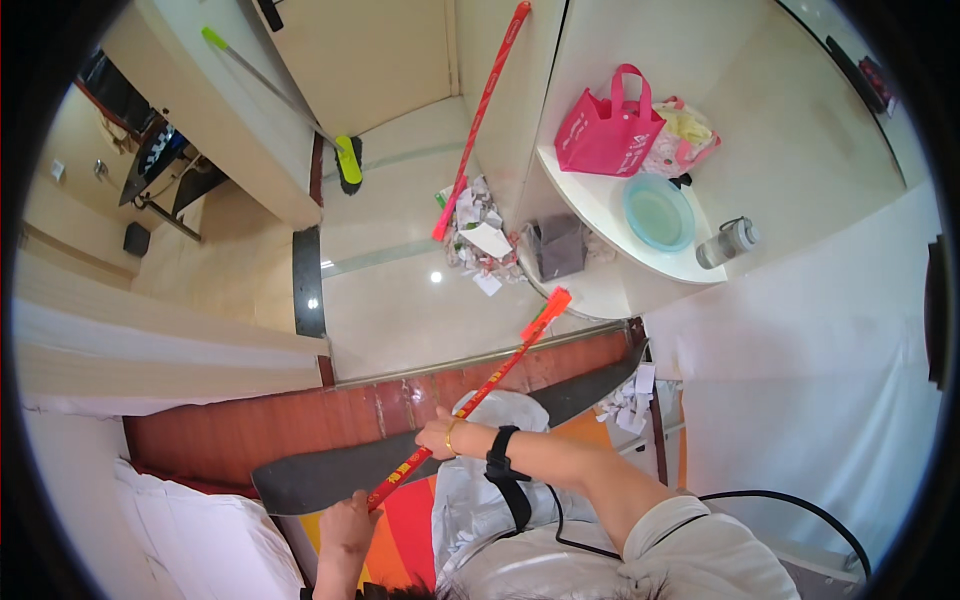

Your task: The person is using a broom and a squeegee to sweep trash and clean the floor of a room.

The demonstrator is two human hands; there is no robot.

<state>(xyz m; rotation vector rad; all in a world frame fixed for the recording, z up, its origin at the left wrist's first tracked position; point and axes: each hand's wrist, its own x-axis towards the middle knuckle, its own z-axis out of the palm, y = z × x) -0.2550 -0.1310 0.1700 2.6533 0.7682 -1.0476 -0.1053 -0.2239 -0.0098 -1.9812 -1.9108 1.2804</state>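
A slender red pole with gold lettering and a flat orange-red end (500,372) was held slantwise over the reddish-brown boarded ledge (200,440), its orange-red end pointed beyond the ledge. Its near end was gripped by the left hand (345,522), on the near side of the ledge; farther up, the pole was clasped by the right hand (437,438), its wrist ringed by a gold-coloured bracelet (451,438).

The ledge was overlapped along its near side by a long dark-grey strip (320,482). Crumpled white paper scraps (630,402) were gathered near its right end. Beyond the ledge, on the pale tiled floor (390,320), a heap of mixed paper litter (482,238) was seen, touched or overlapped by a second red pole (484,110); which could not be told. Farther beyond the ledge, a green-and-black broom (349,165) was propped. Beyond the ledge's right part, a bright-pink tote bag (610,135), a pale-blue round basin (660,213) and a grey bottle (728,243) were carried by a white curved shelf (610,222).
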